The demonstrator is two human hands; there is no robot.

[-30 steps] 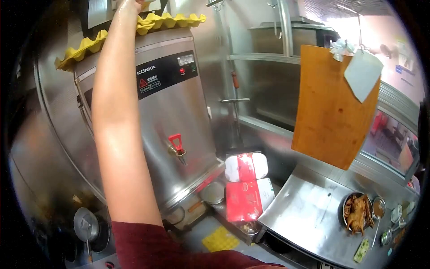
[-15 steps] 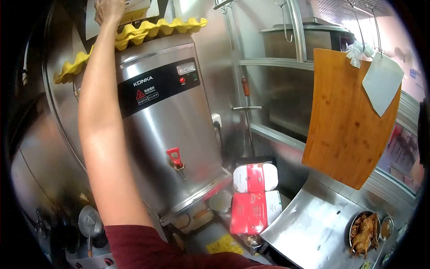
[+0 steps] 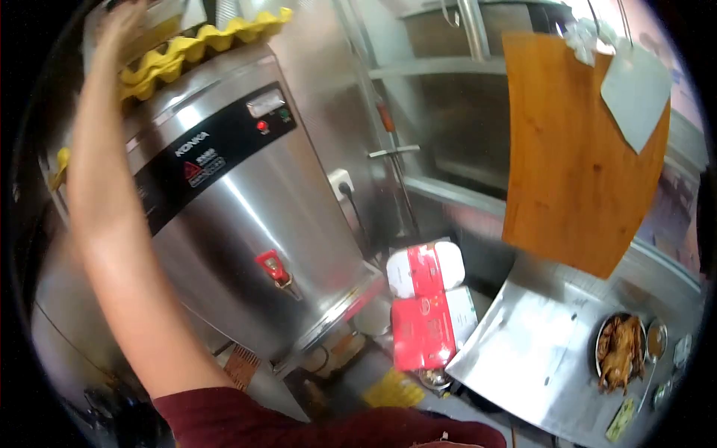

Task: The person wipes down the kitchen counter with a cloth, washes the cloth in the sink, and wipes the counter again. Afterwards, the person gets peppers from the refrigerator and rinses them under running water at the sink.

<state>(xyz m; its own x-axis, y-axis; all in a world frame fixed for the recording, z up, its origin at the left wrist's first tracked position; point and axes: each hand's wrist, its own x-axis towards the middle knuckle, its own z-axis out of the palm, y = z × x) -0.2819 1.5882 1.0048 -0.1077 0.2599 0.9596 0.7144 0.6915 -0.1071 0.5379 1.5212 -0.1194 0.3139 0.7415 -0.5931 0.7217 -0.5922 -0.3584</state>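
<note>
My left arm, in a dark red sleeve, reaches up the left side. My left hand [image 3: 122, 30] is at the top left, beside a pale and yellow item [image 3: 160, 31] above a yellow egg tray [image 3: 205, 43]. Its fingers are blurred and partly cut off by the frame edge, so I cannot make out a grip. The egg tray lies on top of a steel KONKA water boiler [image 3: 239, 201], which has a red tap handle [image 3: 270, 263]. My right hand is out of view.
A wooden board [image 3: 582, 149] hangs at the right with a pale cloth [image 3: 637, 97]. Below are red and white packages [image 3: 424, 328], a steel counter [image 3: 523, 351] and a dish of cooked poultry [image 3: 621, 355]. A plugged socket [image 3: 340, 183] is on the wall.
My left hand and forearm have shifted left in view. The boiler, too, appears further left and more tilted as the camera view has turned.
</note>
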